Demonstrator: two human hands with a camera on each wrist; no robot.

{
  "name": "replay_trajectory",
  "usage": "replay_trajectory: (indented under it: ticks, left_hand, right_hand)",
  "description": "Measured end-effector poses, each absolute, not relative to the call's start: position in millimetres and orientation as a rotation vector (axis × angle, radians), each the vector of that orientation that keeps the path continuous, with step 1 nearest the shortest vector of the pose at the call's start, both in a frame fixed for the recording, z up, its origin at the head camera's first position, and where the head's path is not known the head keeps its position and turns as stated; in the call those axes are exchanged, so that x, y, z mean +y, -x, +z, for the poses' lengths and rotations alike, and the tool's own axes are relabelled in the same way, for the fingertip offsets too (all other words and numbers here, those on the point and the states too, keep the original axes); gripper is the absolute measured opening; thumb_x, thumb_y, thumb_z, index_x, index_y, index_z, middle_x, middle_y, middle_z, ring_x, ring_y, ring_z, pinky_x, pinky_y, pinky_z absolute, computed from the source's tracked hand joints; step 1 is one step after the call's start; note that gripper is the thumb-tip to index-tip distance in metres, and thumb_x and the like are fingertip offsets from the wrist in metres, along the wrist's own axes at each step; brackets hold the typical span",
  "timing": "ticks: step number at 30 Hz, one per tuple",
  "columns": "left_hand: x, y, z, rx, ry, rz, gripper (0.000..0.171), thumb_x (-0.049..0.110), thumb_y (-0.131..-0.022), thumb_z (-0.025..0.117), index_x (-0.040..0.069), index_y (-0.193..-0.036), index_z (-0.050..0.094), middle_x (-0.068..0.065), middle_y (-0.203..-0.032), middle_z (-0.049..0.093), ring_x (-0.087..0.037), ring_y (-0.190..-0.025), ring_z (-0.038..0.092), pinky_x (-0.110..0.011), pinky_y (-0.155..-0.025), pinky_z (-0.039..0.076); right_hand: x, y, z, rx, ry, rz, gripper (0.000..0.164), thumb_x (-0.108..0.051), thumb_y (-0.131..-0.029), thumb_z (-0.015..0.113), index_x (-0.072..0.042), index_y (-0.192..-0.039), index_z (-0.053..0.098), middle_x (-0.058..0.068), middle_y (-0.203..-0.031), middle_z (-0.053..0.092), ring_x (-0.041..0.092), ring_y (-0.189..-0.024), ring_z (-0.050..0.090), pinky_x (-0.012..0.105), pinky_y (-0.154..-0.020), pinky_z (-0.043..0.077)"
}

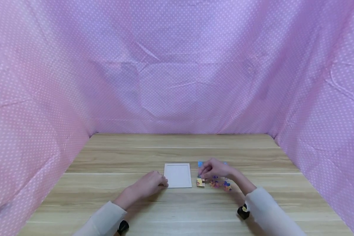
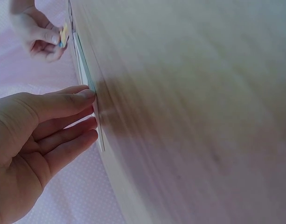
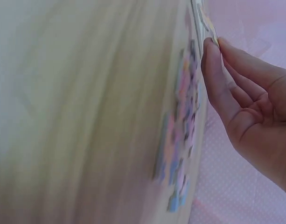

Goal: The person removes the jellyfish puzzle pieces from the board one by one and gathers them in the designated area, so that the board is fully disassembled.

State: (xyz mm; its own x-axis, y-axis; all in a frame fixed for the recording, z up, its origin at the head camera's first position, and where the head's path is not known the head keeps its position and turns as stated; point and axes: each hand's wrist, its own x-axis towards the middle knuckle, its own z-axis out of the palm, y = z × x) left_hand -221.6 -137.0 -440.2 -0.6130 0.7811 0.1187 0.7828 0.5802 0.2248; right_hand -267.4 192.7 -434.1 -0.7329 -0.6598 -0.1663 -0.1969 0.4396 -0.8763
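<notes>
A yellow jigsaw piece (image 1: 200,182) is pinched between the thumb and fingers of my right hand (image 1: 214,168), right of a white puzzle tray (image 1: 178,177). The right wrist view shows the piece (image 3: 209,25) edge-on at the fingertips. My left hand (image 1: 150,184) rests at the tray's lower left corner. In the left wrist view, its fairly straight fingers touch the edge of the tray (image 2: 82,60). Several colourful jigsaw pieces (image 1: 215,184) lie on the table under and beside my right hand, which partly hides them.
The wooden table (image 1: 177,209) extends around the tray and pieces. Pink dotted cloth (image 1: 177,82) hangs behind the table and along both sides. A dark wrist device (image 1: 243,212) sits under the right sleeve, another (image 1: 123,226) under the left.
</notes>
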Motion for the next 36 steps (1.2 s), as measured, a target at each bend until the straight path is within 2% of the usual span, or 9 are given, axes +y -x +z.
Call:
replay_trajectory:
  ticks: [9, 14, 18, 21, 28, 36]
  left_hand:
    - [-139, 222, -439, -2.819, 1.342, -0.448, 0.01, 0.006, -0.093, 0.073, 0.011, -0.092, 0.082, 0.003, -0.086, 0.077, 0.004, -0.068, 0.045, -0.012, -0.063, 0.047]
    - [-140, 223, -439, -2.821, 1.341, -0.456, 0.011, 0.005, -0.093, 0.073, 0.011, -0.09, 0.082, 0.004, -0.084, 0.076, 0.003, -0.067, 0.043, -0.012, -0.061, 0.045]
    - [-140, 223, -440, -2.816, 1.347, -0.46, 0.011, 0.005, -0.093, 0.073, 0.011, -0.088, 0.081, 0.004, -0.085, 0.076, 0.003, -0.067, 0.043, -0.012, -0.062, 0.045]
    - [-141, 223, -440, -2.801, 1.359, -0.457, 0.012, 0.005, -0.092, 0.073, 0.012, -0.086, 0.081, 0.004, -0.084, 0.076, 0.003, -0.068, 0.044, -0.013, -0.062, 0.045]
    - [-142, 223, -442, -2.803, 1.346, -0.449, 0.011, 0.005, -0.092, 0.073, 0.011, -0.092, 0.082, 0.003, -0.091, 0.079, 0.006, -0.075, 0.055, -0.015, -0.069, 0.054]
    - [-143, 223, -442, -2.826, 1.329, -0.487, 0.011, 0.004, -0.091, 0.074, 0.012, -0.089, 0.081, 0.004, -0.089, 0.078, 0.005, -0.072, 0.05, -0.014, -0.065, 0.05]
  right_hand:
    - [200, 261, -439, 2.177, 0.685, -1.266, 0.016, 0.004, -0.088, 0.074, 0.012, -0.101, 0.071, 0.022, -0.091, 0.076, 0.015, -0.077, 0.073, 0.027, -0.071, 0.063]
    - [196, 260, -437, 2.192, 0.716, -1.255, 0.015, 0.006, -0.087, 0.074, 0.013, -0.099, 0.071, 0.024, -0.09, 0.075, 0.02, -0.077, 0.075, 0.032, -0.07, 0.064]
    - [194, 261, -437, 2.207, 0.729, -1.23, 0.013, 0.005, -0.087, 0.074, 0.012, -0.097, 0.071, 0.023, -0.089, 0.076, 0.019, -0.076, 0.075, 0.032, -0.069, 0.064]
    - [194, 261, -438, 2.225, 0.725, -1.206, 0.011, 0.004, -0.087, 0.075, 0.01, -0.096, 0.072, 0.021, -0.087, 0.076, 0.016, -0.075, 0.074, 0.031, -0.068, 0.064]
    - [194, 258, -440, 2.27, 0.8, -1.174, 0.011, 0.003, -0.084, 0.078, 0.007, -0.093, 0.074, 0.017, -0.086, 0.077, 0.009, -0.076, 0.072, 0.022, -0.07, 0.061]
    - [190, 257, -441, 2.34, 0.86, -1.114, 0.007, 0.003, -0.082, 0.079, 0.003, -0.089, 0.077, 0.012, -0.082, 0.076, 0.006, -0.071, 0.068, 0.019, -0.065, 0.058]
